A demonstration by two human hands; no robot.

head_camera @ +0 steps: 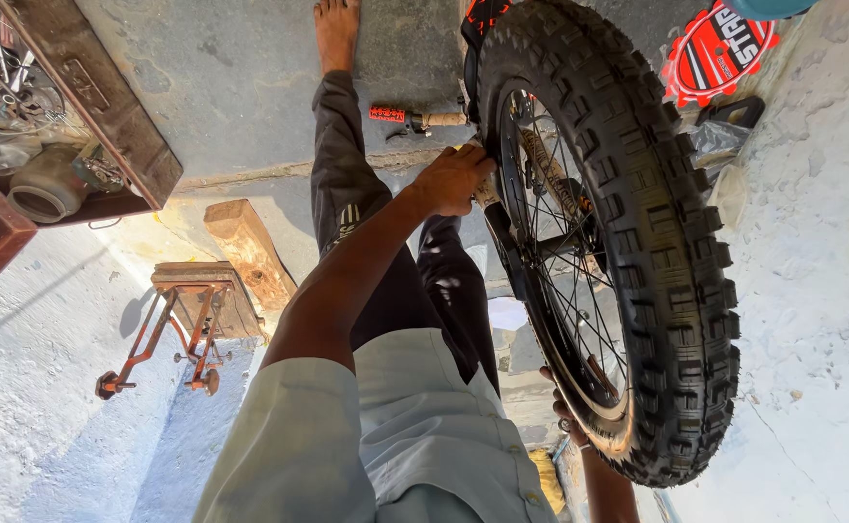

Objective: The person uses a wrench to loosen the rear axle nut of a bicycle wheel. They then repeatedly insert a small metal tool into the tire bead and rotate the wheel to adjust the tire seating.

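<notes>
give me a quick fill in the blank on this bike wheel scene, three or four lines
1. The wheel's knobby tyre is coloured ____.
2. The left hand rests at the wheel's rim, while the right hand grips the wheel from ____.
3. On the ground beyond the left hand lies a tool with an orange ____.
4. The person's foot wears no ____.

Missing words: black; below; handle; shoe

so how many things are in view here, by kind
black knobby bicycle wheel: 1
hands, left hand at the fork and right hand under the rim: 2
orange-handled tool on the floor: 1
wooden blocks: 2
rusty metal stand: 1
total: 7
</notes>
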